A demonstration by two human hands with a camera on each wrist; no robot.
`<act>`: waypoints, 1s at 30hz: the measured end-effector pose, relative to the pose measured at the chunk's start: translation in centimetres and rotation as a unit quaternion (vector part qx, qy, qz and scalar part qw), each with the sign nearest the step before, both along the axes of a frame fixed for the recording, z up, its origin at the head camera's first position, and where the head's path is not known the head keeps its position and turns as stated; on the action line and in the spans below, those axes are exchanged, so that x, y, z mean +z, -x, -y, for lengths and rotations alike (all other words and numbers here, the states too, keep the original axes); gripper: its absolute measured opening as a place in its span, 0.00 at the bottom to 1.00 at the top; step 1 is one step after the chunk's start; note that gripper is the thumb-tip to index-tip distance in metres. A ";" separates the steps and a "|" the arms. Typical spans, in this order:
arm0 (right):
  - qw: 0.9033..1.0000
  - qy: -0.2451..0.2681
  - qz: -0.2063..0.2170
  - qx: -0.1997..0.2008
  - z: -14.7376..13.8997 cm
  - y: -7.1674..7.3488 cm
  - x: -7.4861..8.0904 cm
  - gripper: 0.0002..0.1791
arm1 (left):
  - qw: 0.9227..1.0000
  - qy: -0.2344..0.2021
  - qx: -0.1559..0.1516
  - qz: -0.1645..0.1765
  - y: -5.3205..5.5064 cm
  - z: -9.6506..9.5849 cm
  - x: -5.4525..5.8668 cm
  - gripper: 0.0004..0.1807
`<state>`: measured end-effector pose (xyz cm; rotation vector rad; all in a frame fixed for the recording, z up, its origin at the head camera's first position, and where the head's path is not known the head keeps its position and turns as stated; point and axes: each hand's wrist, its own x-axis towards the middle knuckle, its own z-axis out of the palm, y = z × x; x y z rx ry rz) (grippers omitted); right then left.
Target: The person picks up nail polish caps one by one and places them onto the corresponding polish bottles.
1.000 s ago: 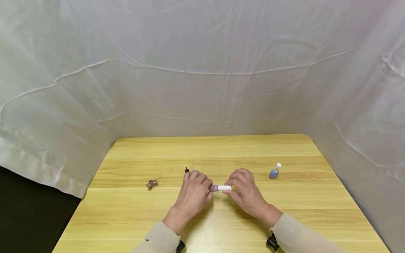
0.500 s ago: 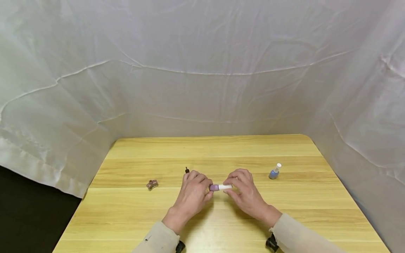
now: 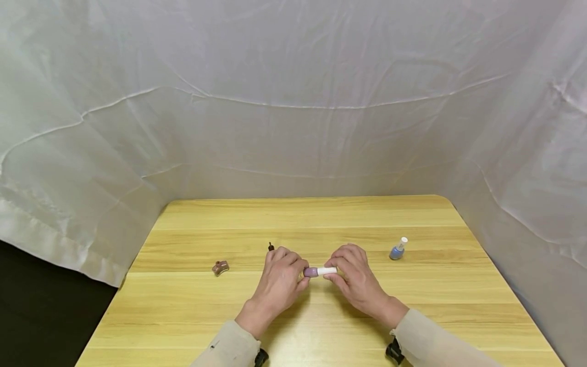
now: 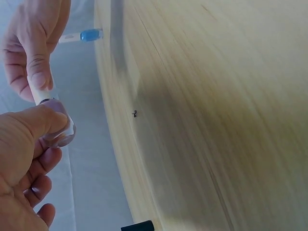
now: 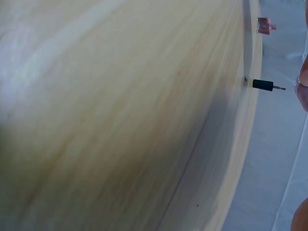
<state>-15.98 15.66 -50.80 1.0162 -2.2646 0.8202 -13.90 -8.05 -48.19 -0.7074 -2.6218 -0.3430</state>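
Note:
Between my hands in the head view is a purple nail polish bottle [image 3: 311, 272], lying sideways with its white cap [image 3: 326, 271] toward the right. My left hand [image 3: 281, 278] grips the bottle's body, thumb pressed on the glass in the left wrist view. At the other end, my right hand [image 3: 355, 278] pinches the cap between thumb and fingers. The cap sits against the bottle's neck. In the right wrist view only edges of the hands show, along with part of the purple bottle [image 5: 302, 95].
A dark cap with its brush pointing up [image 3: 271, 247] stands just beyond my left hand. Farther left is a small brownish-pink, star-like bottle [image 3: 220, 267] without a cap. A blue nail polish bottle [image 3: 397, 251] with a white cap stands to the right on the wooden table [image 3: 321, 219].
The purple bottle and its white cap have shifted very slightly to the right, and my right fingers have moved a little on the cap. The other things stay where they were.

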 end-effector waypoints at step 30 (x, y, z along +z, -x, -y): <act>1.000 -0.010 -0.022 0.005 -0.1 0.1 0.1 0.11 | 0.999 -0.008 0.003 0.031 -0.2 0.2 0.0 0.10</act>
